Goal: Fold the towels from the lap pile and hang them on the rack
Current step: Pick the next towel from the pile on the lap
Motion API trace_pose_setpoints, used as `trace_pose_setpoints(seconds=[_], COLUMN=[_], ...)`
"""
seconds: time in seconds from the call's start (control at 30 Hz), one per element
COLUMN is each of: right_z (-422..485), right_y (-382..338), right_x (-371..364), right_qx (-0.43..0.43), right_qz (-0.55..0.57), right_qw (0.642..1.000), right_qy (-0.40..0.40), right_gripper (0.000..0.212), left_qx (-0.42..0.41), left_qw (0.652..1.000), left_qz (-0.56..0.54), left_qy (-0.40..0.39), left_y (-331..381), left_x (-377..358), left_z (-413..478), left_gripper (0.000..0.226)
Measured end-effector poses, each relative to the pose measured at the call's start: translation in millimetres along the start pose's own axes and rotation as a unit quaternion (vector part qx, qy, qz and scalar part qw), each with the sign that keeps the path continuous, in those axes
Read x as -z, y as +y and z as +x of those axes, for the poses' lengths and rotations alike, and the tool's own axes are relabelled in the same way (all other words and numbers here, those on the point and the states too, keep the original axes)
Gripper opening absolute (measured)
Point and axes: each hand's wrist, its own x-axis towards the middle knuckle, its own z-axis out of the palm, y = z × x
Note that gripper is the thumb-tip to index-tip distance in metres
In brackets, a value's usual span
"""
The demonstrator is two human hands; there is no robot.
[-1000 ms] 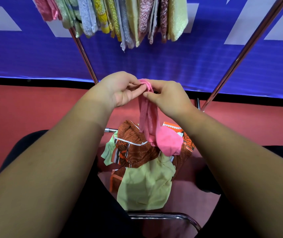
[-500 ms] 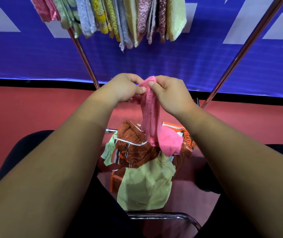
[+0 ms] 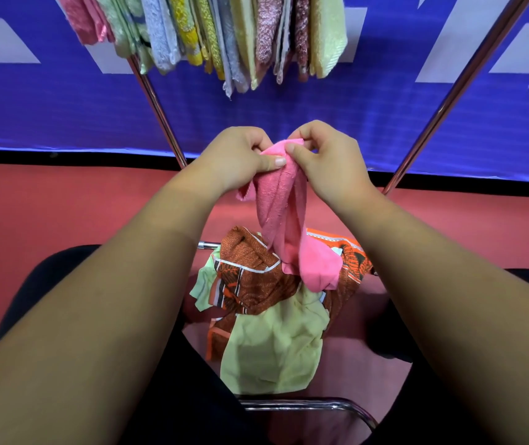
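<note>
Both thumbs have shifted since half a second ago: the left hand (image 3: 240, 159) now lays its thumb flat across the top fold of the pink towel (image 3: 284, 213), nail up, and the right hand (image 3: 330, 165) has lifted its curled fingers higher over the same fold. A loose flap of the towel, tucked in before, now sticks out to the left below the left hand. Both hands grip the towel by pinching its upper edge at the centre of the frame, thumbs nearly meeting. Its cloth is fuzzy terry hanging in long soft folds, and its lower end, smoother and rounded, rests on the lap pile (image 3: 276, 309) at lower centre. That pile has not changed: a brown and orange printed cloth (image 3: 247, 284) with white stripes, crumpled, over a pale green cloth (image 3: 272, 351) that lies flatter and smooth. Shiny chrome tubes of the rack (image 3: 442, 101) slant up at both sides. Across the top of the frame a row of folded towels (image 3: 211, 33) hangs close-packed, nubby and woven, in pink, yellow, grey and cream. Behind is a blue banner (image 3: 320, 123) with white shapes, above a matte red floor (image 3: 64, 213)
</note>
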Motion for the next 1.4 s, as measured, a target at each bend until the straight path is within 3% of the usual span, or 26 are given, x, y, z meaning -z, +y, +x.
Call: trace_pose_setpoints(seconds=[0.3,0.43,0.63,0.83,1.0,1.1,1.27,1.4], right_z=[5.0,3.9,-2.6,-0.2,5.0,6.3,4.8,4.4], right_y=[0.0,-0.1,-2.2,-2.7,3.3,4.5,1.6,0.2], right_x=[5.6,4.8,4.5,4.5,4.8,6.4,11.1,15.2], right_qx=[0.0,-0.001,0.035,0.036,0.025,0.046,0.055,0.035], right_qz=[-0.097,-0.032,0.024,0.02,0.014,-0.046,-0.087,-0.119], right_qw=[0.995,0.999,0.999,0.999,0.999,0.997,0.99,0.989], right_qy=[-0.004,-0.021,-0.034,-0.008,-0.014,-0.046,-0.092,-0.083], right_gripper=[0.024,0.012,0.013,0.008,0.016,0.034,0.015,0.015], left_qx=[-0.002,0.007,0.02,0.029,0.011,0.003,-0.001,-0.016], left_qw=[0.999,0.999,0.998,0.997,0.999,0.999,0.997,0.993], left_qz=[0.028,0.02,-0.02,-0.038,-0.005,0.013,0.046,0.111], left_qy=[0.034,0.047,0.056,0.055,0.048,0.049,0.055,0.048], left_y=[-4.3,-5.5,-5.1,-1.9,-2.0,-0.6,1.0,5.2], left_x=[-0.3,0.6,2.2,2.2,3.8,5.2,5.7,6.9], left_z=[6.5,6.3,7.7,6.3,7.2,6.2,2.1,-1.1], left_gripper=[0.027,0.026,0.026,0.033,0.028,0.025,0.026,0.029])
